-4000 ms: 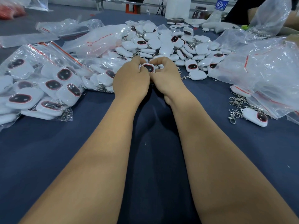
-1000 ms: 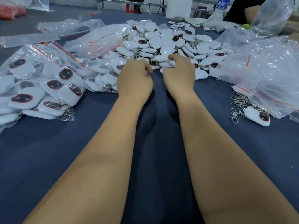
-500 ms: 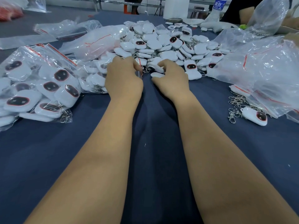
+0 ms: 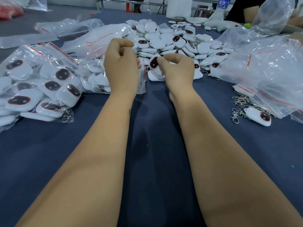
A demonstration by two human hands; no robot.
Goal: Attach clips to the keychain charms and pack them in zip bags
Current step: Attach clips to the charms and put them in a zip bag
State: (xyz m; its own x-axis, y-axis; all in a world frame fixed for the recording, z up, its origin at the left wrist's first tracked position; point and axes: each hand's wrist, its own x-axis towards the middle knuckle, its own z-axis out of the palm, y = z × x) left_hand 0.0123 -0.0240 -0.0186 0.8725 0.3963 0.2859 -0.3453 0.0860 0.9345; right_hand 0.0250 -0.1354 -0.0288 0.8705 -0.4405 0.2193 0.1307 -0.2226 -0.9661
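Observation:
My left hand (image 4: 121, 66) is raised over the near edge of the pile with its fingers curled, holding a small clear zip bag (image 4: 142, 79) with a red strip that hangs beside its palm. To its right, my right hand (image 4: 177, 69) pinches a white keychain charm (image 4: 154, 62) with a dark oval face, close to the bag's top. Behind both hands lies a heap of loose white charms (image 4: 172, 45) with metal clips tangled among them. How the left fingers lie on the bag is hidden.
Filled zip bags (image 4: 41, 82) are stacked on the left of the blue table cloth (image 4: 155, 145). Big clear plastic bags (image 4: 270, 66) lie on the right, with loose metal clips (image 4: 239, 104) and a single charm (image 4: 259, 116) before them. A water bottle (image 4: 221, 5) and another person's arm (image 4: 249, 10) are at the far right.
Both hands have lifted off the pile. My right hand has picked a charm out of it, and my left hand has risen with the small zip bag.

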